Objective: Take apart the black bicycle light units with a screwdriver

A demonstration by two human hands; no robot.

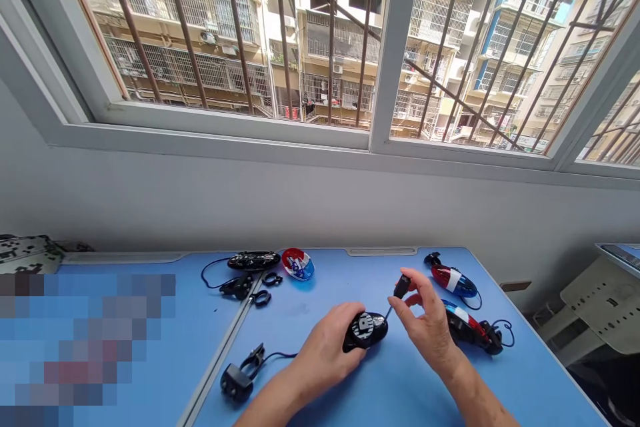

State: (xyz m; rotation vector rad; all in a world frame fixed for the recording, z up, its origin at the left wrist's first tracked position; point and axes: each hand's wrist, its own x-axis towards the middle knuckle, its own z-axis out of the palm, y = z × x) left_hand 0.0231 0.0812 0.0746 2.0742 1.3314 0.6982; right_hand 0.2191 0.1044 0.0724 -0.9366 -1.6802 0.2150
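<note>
My left hand (325,340) grips a glossy black oval lamp body (367,331) with a white pattern on top, resting it on the blue table (300,310). My right hand (425,327) pinches a small black-handled screwdriver (401,287) between thumb and fingers. Its thin metal shaft (388,311) angles down toward the lamp body, and its tip looks very close to it. Whether they touch is hidden by the angle.
Two red, white and blue bullet-shaped lamps (453,282) lie right of my hands. Behind them are a black oval lamp cover (253,261), a round red-white-blue lens (297,264), black clamps (260,298) and a cabled bracket (237,380). A seam (220,347) crosses the table.
</note>
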